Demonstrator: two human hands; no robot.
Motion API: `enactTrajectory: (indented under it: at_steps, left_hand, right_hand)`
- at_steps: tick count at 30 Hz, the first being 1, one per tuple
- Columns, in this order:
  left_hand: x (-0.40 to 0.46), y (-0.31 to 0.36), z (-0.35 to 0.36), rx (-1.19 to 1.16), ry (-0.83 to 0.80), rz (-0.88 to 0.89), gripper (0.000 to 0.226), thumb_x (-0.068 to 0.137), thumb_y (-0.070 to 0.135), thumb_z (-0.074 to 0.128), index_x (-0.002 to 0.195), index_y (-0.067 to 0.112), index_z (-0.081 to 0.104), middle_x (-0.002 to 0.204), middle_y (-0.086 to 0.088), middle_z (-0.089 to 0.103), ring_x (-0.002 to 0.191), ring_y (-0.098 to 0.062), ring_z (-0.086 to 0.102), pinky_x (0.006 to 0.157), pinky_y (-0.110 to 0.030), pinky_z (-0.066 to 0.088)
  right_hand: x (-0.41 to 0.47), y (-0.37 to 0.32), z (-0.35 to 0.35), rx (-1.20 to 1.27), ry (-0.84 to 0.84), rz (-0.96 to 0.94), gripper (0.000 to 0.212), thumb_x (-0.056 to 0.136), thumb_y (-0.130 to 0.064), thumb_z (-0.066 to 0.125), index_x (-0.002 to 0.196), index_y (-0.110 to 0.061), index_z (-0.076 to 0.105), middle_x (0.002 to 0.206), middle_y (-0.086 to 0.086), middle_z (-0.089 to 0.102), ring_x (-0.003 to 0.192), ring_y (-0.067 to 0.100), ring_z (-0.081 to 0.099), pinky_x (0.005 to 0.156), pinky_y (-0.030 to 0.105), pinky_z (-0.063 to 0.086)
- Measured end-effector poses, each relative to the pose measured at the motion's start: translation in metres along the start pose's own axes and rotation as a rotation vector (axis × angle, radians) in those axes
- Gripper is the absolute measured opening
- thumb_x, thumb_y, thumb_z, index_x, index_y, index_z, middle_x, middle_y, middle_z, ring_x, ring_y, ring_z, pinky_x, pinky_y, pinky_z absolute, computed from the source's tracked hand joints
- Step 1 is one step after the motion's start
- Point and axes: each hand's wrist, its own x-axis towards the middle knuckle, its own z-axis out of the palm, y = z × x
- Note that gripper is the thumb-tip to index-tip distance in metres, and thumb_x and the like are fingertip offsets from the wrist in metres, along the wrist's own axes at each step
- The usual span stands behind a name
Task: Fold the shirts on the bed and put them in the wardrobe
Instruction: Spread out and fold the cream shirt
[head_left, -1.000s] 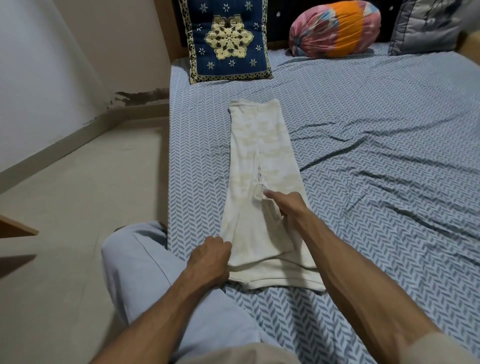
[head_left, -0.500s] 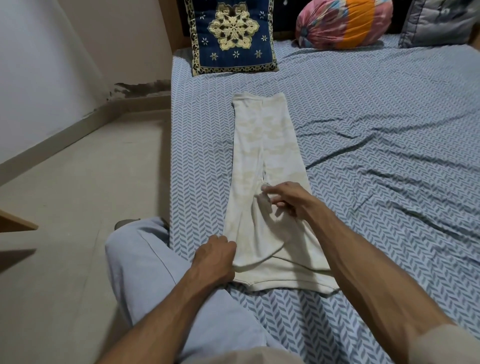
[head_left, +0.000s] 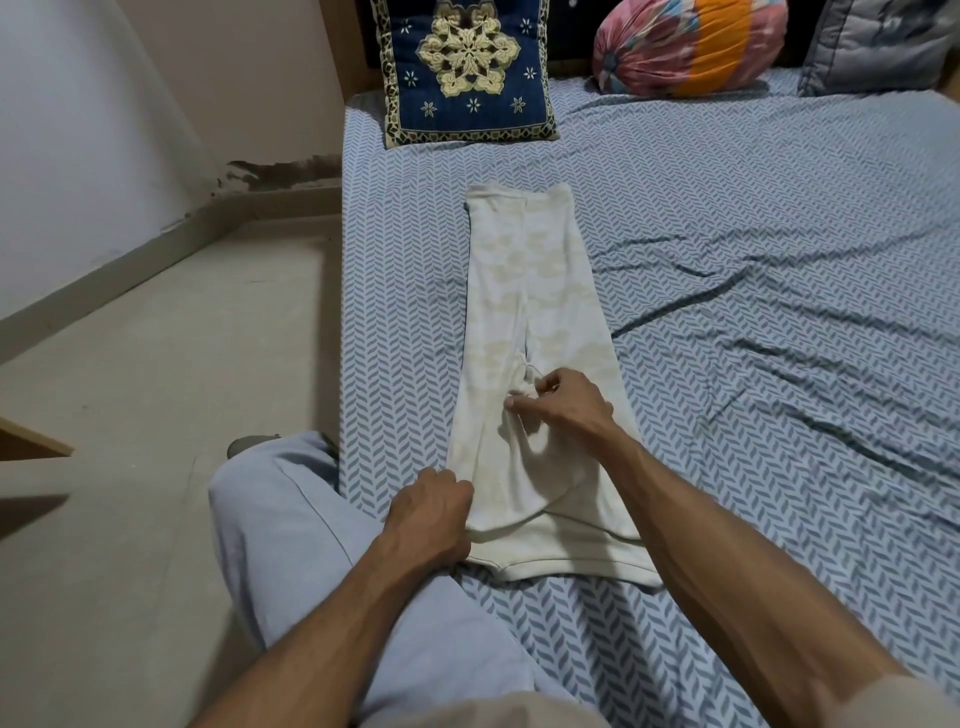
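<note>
A cream shirt with a faint pattern (head_left: 535, 312) lies folded into a long narrow strip on the bed (head_left: 753, 364), running away from me. My left hand (head_left: 431, 512) grips the near left corner of the shirt by its hem. My right hand (head_left: 558, 405) pinches a bit of the fabric in the middle of the strip, where a flap lies over the lower half. No wardrobe is in view.
A blue embroidered cushion (head_left: 467, 73), a pink and orange bolster (head_left: 691, 44) and a grey pillow (head_left: 878, 44) line the head of the bed. My knee in light blue trousers (head_left: 291, 545) rests at the bed's left edge. Bare floor (head_left: 156, 415) lies to the left.
My right hand has gone from lying flat on the shirt's middle to pinching the fabric and lifting it a little. The left hand has kept its hold on the corner.
</note>
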Motion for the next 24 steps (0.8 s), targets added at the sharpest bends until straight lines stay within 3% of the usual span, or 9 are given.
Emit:
enactTrajectory:
  at_steps: [3,5,7,8,11,13,16,20,24]
  left_hand:
    - [-0.001,0.0,0.0,-0.007,0.001,-0.002,0.03,0.082,0.011,0.058,0.112,0.01,0.056,0.115,-0.011,0.054,0.111,-0.031,0.05,0.077,-0.037,0.042]
    - [-0.002,0.0,0.0,-0.009,-0.002,-0.006,0.03,0.083,0.011,0.058,0.113,0.01,0.055,0.116,-0.011,0.053,0.112,-0.032,0.05,0.079,-0.038,0.043]
    - [-0.001,0.0,0.0,-0.013,-0.008,-0.013,0.032,0.083,0.011,0.058,0.115,0.011,0.055,0.118,-0.011,0.053,0.114,-0.032,0.049,0.082,-0.04,0.046]
    - [-0.001,0.0,0.0,-0.014,-0.011,-0.015,0.033,0.083,0.011,0.058,0.115,0.011,0.055,0.119,-0.011,0.053,0.115,-0.031,0.049,0.084,-0.04,0.047]
    - [-0.001,0.0,0.001,-0.009,-0.017,-0.017,0.032,0.083,0.011,0.059,0.115,0.012,0.055,0.119,-0.011,0.052,0.116,-0.031,0.048,0.085,-0.04,0.047]
    - [-0.001,-0.001,0.001,-0.01,-0.013,-0.016,0.032,0.083,0.011,0.059,0.115,0.012,0.055,0.119,-0.011,0.052,0.116,-0.031,0.048,0.085,-0.04,0.047]
    - [-0.001,-0.001,0.002,-0.002,-0.014,-0.011,0.031,0.084,0.011,0.058,0.115,0.011,0.055,0.119,-0.011,0.052,0.116,-0.032,0.048,0.084,-0.04,0.047]
    - [-0.001,-0.001,0.002,-0.014,-0.023,-0.008,0.031,0.083,0.012,0.057,0.114,0.011,0.055,0.119,-0.012,0.052,0.115,-0.032,0.049,0.084,-0.041,0.047]
    - [-0.002,0.0,0.001,-0.01,-0.026,-0.002,0.031,0.084,0.014,0.058,0.114,0.011,0.054,0.12,-0.012,0.052,0.116,-0.031,0.049,0.083,-0.038,0.046]
  right_hand:
    - [0.002,-0.003,0.0,0.006,-0.062,0.051,0.038,0.068,-0.052,0.072,0.069,-0.014,0.068,0.061,-0.009,0.068,0.071,0.016,0.065,0.076,0.038,0.045]
    - [0.004,-0.004,0.0,0.166,-0.037,0.009,0.028,0.071,-0.04,0.069,0.061,-0.014,0.061,0.053,-0.008,0.057,0.062,0.017,0.058,0.061,0.034,0.04]
    - [0.005,-0.003,-0.001,0.306,0.016,0.007,0.011,0.073,-0.028,0.067,0.069,-0.018,0.068,0.061,-0.009,0.062,0.063,0.015,0.058,0.056,0.029,0.039]
    - [0.006,-0.001,-0.001,0.335,0.026,0.019,0.013,0.072,-0.024,0.064,0.08,-0.024,0.075,0.072,-0.011,0.069,0.07,0.013,0.062,0.059,0.027,0.042]
    - [0.009,0.012,0.005,0.32,0.013,0.03,0.042,0.072,-0.021,0.057,0.106,-0.037,0.076,0.103,-0.006,0.075,0.092,0.019,0.068,0.067,0.029,0.05]
    - [0.006,0.019,0.008,0.275,0.047,0.04,0.049,0.077,-0.022,0.059,0.124,-0.032,0.068,0.118,0.001,0.072,0.105,0.026,0.067,0.082,0.036,0.056]
    - [0.0,0.023,0.008,0.126,0.101,0.046,0.062,0.086,-0.042,0.065,0.142,-0.021,0.046,0.137,0.009,0.06,0.12,0.033,0.059,0.097,0.039,0.049]
    - [-0.023,0.03,-0.004,-0.035,0.022,0.056,0.102,0.069,-0.065,0.077,0.145,-0.019,0.029,0.137,0.011,0.056,0.119,0.034,0.059,0.089,0.039,0.049]
    - [-0.044,0.047,-0.022,-0.138,-0.156,0.044,0.091,0.065,-0.048,0.086,0.131,-0.021,0.03,0.111,0.009,0.06,0.092,0.026,0.063,0.078,0.042,0.057]
